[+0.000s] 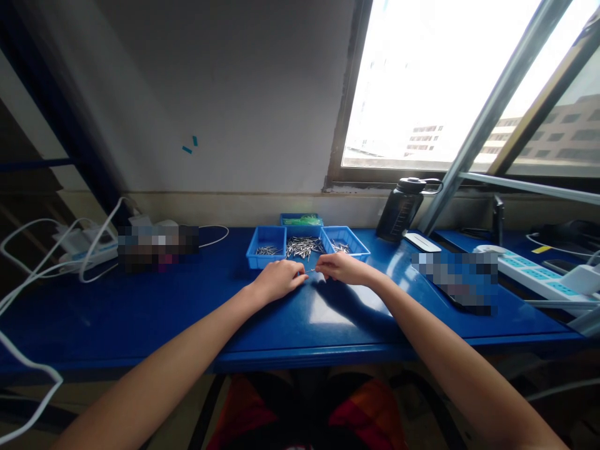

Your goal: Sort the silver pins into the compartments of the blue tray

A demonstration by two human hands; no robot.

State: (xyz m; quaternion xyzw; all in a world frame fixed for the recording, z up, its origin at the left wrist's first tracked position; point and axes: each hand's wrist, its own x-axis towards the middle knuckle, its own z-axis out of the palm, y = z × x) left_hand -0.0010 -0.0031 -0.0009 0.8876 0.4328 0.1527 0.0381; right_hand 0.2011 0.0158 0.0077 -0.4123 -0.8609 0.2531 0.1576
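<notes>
My left hand (pixel 280 278) and my right hand (pixel 344 267) meet low over the blue table. Between their fingertips is a small, thin, silvery metal pin (pixel 310 270), with the right thumb and fingers pinched on one end. The left thumb and forefinger close at its other end. Just beyond the hands lies a loose pile of similar metal pins (pixel 304 246). A blue bin (pixel 267 261) with some pins inside stands left of the pile. On its right is another blue bin (pixel 359 255), also holding pins, its front partly behind my right hand.
A smaller blue bin (pixel 301 230) with green, plastic-looking contents stands behind the pile. Right of it are a black water bottle (pixel 400 209), a white flat object (pixel 422 242) and a power strip (pixel 529 269). White cables (pixel 35 275) run along the left. Two blurred patches hide things on the table (pixel 140 319).
</notes>
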